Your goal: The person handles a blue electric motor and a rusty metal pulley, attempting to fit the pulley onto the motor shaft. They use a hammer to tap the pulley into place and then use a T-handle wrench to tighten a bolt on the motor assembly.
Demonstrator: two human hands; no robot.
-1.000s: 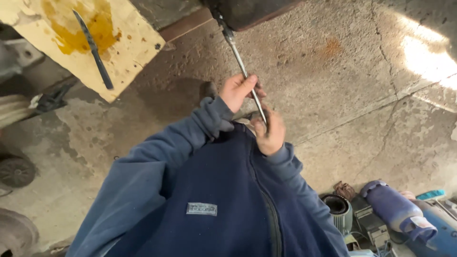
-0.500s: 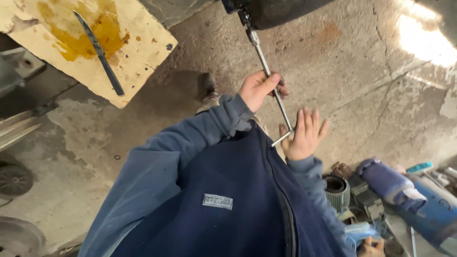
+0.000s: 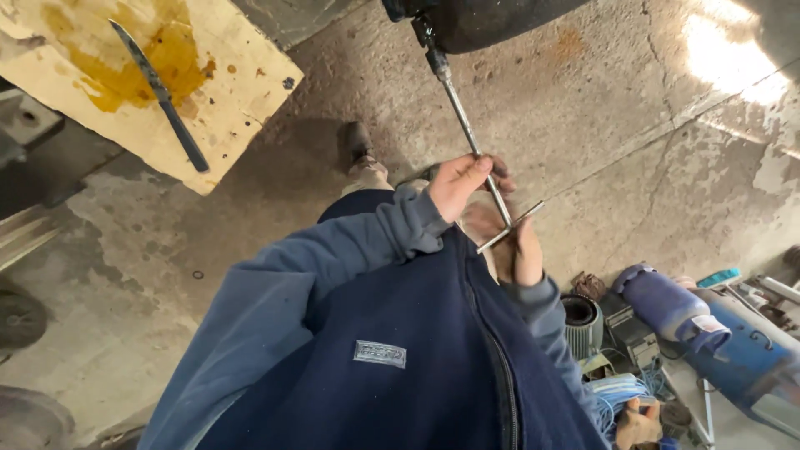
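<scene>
A long T-handle socket wrench point(image 3: 463, 125) runs from a dark machine part point(image 3: 492, 17) at the top edge down to my hands. My left hand point(image 3: 458, 182) is closed around the shaft just above the crossbar. My right hand point(image 3: 518, 246) is motion-blurred and lies against the crossbar point(image 3: 523, 218) from below. I cannot tell whether its fingers wrap the bar. Both arms wear blue sleeves over a dark blue zipped jacket point(image 3: 400, 350).
A stained plywood board point(image 3: 225, 92) with a dark flat blade point(image 3: 158, 92) on it lies at the upper left. A blue motor housing point(image 3: 708, 333), a wound stator point(image 3: 582, 321) and cables lie on the concrete floor at the lower right. My shoe point(image 3: 358, 143) is near the middle.
My right hand left the wrench's end and spread open, and now lies against the crossbar again. The crossbar has turned. My left hand kept hold of the shaft.
</scene>
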